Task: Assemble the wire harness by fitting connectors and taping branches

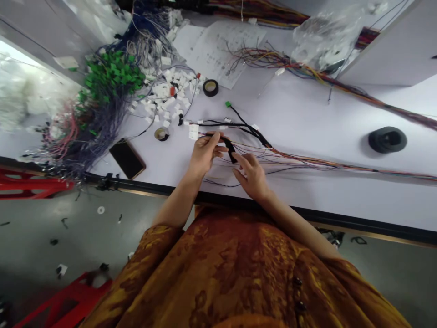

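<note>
light: bright, even, no visible source | glare: blown-out white patch (20, 91) at left edge, sheen on plastic bag (324, 38) | shadow: soft, beside rubber ring (387, 140) | dimmer: floor (78, 237) | sharp enough: left hand (204, 154), right hand (248, 175), wire harness (307, 159) | distortion: bench edge (259, 202) bows

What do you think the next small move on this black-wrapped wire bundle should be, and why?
I'd probably keep the left hand pinching the black-wrapped wire bundle and use the right hand to gather the loose coloured wires against it. They fan out unwrapped just beyond the black section, so they seem likeliest to need tidying first.
</note>
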Tool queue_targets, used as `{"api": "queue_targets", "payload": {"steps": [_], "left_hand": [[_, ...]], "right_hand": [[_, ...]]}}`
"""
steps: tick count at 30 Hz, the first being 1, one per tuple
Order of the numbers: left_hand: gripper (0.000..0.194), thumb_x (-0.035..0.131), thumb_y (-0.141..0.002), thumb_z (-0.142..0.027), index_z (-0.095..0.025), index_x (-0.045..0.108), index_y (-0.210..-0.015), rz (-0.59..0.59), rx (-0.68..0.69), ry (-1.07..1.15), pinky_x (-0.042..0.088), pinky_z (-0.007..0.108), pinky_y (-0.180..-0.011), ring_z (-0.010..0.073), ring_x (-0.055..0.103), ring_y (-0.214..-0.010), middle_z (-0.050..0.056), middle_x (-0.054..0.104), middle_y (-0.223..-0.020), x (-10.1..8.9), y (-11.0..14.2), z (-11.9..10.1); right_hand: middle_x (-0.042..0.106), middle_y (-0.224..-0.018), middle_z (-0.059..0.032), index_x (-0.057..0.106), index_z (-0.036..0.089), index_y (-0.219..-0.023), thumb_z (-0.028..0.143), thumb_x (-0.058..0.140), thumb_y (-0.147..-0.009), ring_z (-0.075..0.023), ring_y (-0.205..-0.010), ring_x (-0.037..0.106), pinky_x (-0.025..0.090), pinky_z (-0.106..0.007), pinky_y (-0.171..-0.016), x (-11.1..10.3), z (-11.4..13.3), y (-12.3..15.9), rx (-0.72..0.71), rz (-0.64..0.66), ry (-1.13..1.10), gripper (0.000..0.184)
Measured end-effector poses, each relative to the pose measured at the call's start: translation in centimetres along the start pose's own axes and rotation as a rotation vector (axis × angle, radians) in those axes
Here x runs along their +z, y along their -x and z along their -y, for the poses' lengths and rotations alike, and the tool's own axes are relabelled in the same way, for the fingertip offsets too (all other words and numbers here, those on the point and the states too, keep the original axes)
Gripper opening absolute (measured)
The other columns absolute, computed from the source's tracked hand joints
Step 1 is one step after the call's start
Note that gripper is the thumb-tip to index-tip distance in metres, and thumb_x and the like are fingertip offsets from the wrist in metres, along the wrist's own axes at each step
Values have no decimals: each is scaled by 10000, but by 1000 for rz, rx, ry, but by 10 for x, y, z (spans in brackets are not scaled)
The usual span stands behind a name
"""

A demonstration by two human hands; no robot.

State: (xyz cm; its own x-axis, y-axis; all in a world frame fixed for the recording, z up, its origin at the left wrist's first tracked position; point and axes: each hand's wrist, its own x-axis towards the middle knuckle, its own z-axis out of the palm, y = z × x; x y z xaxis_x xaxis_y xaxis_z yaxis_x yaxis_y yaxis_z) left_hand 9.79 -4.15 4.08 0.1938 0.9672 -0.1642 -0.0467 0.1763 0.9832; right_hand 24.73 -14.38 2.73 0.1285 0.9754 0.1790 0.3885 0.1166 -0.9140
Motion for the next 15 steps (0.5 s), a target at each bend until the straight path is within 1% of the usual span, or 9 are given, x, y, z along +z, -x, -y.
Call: {"api": "queue_targets", "payload": {"steps": [2, 3, 5, 6, 8, 9, 11, 13, 15], "left_hand": [[347, 643, -896, -516, -175, 710, -879, 97, 99, -74, 582, 253, -673, 140, 716, -730, 68, 753, -909, 2, 10, -7], [332, 638, -906, -502, -182, 715, -870, 154, 179, -141, 595, 289, -787, 163, 728, -841, 70, 752, -931, 3, 15, -9], [297, 646, -909, -476, -196, 724, -850, 228, 347, -266, 570, 333, -934, 189, 709, -999, 77, 748, -983, 7, 22, -11], [291, 648, -909, -475, -200, 721, -848, 211, 408, -294, 566, 336, -946, 191, 701, -1029, 79, 745, -1014, 9, 22, -10], [324, 622, -917, -505, -195, 695, -858, 90, 427, -260, 600, 299, -815, 176, 721, -941, 80, 743, -1038, 12, 17, -6], [352, 604, -920, -530, -190, 674, -864, 15, 389, -216, 597, 262, -691, 157, 729, -829, 76, 746, -1012, 13, 13, -3], [392, 576, -920, -574, -187, 628, -888, -86, 261, -118, 511, 206, -476, 114, 687, -587, 50, 748, -894, 14, 3, 2], [395, 571, -916, -591, -197, 601, -908, -79, 171, -54, 487, 195, -442, 108, 666, -519, 23, 736, -799, 16, -2, 1], [367, 586, -918, -570, -203, 599, -899, -2, 189, -58, 571, 225, -573, 141, 728, -664, 25, 736, -807, 18, 1, -4]], "right_hand": [[590, -1050, -76, 557, 244, -1170, 366, 599, -887, -118, -669, 556, 496, -258, -536, -3, 2, -14, 57, -93, -67, 311], [591, -1028, -67, 529, 240, -1184, 385, 614, -884, -100, -624, 532, 467, -234, -486, -4, 1, -27, 126, -138, -145, 344], [587, -900, -30, 470, 234, -1244, 410, 638, -872, -77, -531, 465, 395, -202, -405, -7, -5, -54, 270, -122, -321, 444], [573, -841, -12, 461, 234, -1253, 419, 596, -897, -75, -505, 441, 377, -196, -390, -8, -9, -63, 321, -90, -392, 424], [565, -817, -8, 465, 250, -1282, 426, 491, -952, -93, -529, 474, 421, -207, -424, -11, -15, -64, 317, -50, -423, 375], [577, -854, -23, 474, 264, -1303, 424, 458, -969, -114, -584, 524, 473, -232, -474, -11, -16, -56, 260, -42, -367, 371], [597, -964, -61, 502, 286, -1334, 414, 491, -964, -168, -753, 606, 553, -299, -616, -12, -15, -30, 81, -20, -156, 391], [591, -1038, -86, 557, 277, -1280, 392, 565, -928, -188, -829, 612, 564, -321, -669, -12, -10, -7, -44, -11, -12, 370], [577, -1099, -93, 550, 267, -1246, 392, 594, -909, -162, -791, 597, 543, -287, -596, -11, -5, -3, -9, -98, -84, 362]]}}
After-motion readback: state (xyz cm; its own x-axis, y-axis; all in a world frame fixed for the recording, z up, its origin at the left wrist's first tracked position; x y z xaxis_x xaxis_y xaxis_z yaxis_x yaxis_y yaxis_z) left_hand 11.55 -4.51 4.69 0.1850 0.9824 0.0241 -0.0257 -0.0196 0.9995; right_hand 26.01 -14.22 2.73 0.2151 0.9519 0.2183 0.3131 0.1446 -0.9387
